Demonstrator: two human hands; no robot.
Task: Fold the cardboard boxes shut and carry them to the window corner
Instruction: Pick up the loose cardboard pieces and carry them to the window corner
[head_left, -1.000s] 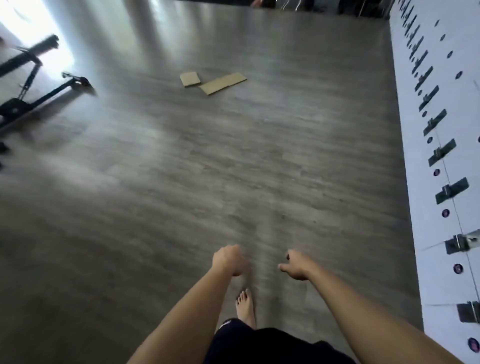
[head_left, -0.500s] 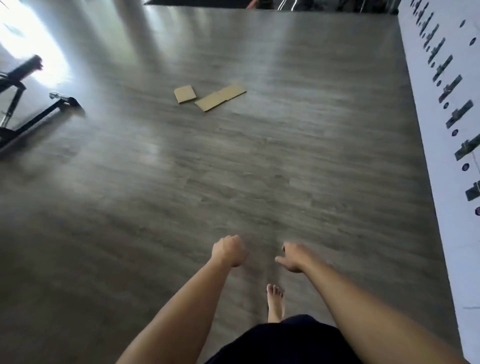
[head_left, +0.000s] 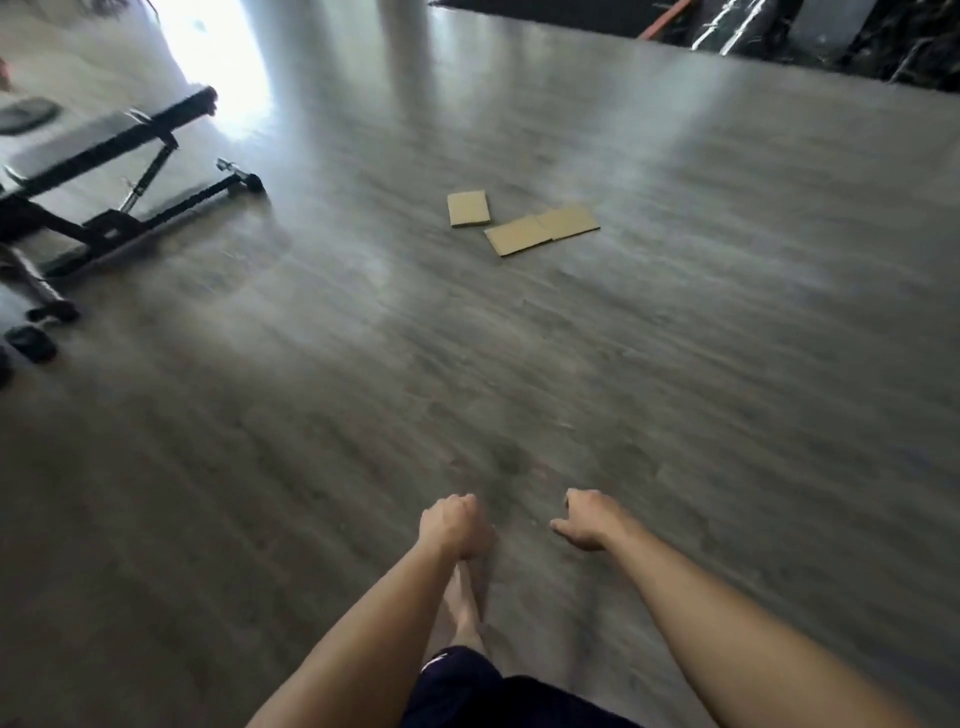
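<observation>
From the head view, a wide floor of grey wood-grain planks (head_left: 675, 364) fills nearly everything, its surface glossy enough to carry pale streaks of reflected light. The strongest glare lies far left of the flattened brown cardboard pieces, where daylight washes the planks almost white.

The small square piece of flat brown cardboard (head_left: 468, 208) lies on the floor in the middle distance, and the longer creased strip of flat brown cardboard (head_left: 542, 229) lies just beside it on its right, angled, the two close but whether they touch cannot be told. Both lie flat, not folded into box shape.

Well to the left of the cardboard stands a black metal-framed exercise bench (head_left: 109, 171) with a padded top, its feet on the floor. Far beyond the cardboard, at the floor's far edge, sits a dark blurred clutter (head_left: 831, 36) that cannot be made out.

Well nearer than the cardboard, both bare forearms reach forward. The left hand (head_left: 454, 525) has its fingers curled into a loose fist, holding nothing. The right hand (head_left: 587, 519) also has curled fingers with the thumb sticking out sideways, empty. A bare foot (head_left: 462, 608) steps on the planks below the left hand, above dark shorts (head_left: 467, 691).
</observation>
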